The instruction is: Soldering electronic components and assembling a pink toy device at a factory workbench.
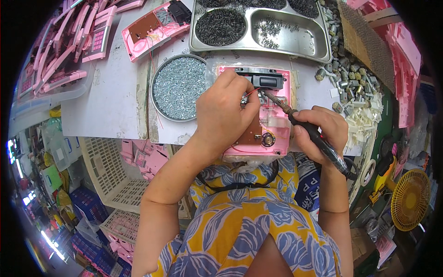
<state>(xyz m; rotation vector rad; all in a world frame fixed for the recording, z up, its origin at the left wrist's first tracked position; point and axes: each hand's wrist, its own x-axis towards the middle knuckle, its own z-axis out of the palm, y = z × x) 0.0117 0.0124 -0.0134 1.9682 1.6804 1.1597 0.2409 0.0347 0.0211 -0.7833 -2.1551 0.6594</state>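
A pink plastic housing (284, 124) lies open at the table's front edge, with a brown circuit board (251, 133), a black module (268, 82) and a small round part inside. My left hand (220, 113) reaches over its left side, thumb and fingers pinched on a thin red wire (251, 93) just below the black module. In my right hand (331, 127) is a soldering iron (318, 139), gripped by its dark handle. Its tip points up and left, close to the left fingertips and the wire. Whether the tip touches the wire is hard to make out.
A round dish of silver screws (180, 87) stands left of the housing. Behind is a steel tray (290, 51) of dark springs. Metal cylinders (344, 83) and white plastic pieces (364, 117) lie at right. Another pink housing (138, 46) sits back left; a yellow fan (410, 201) stands lower right.
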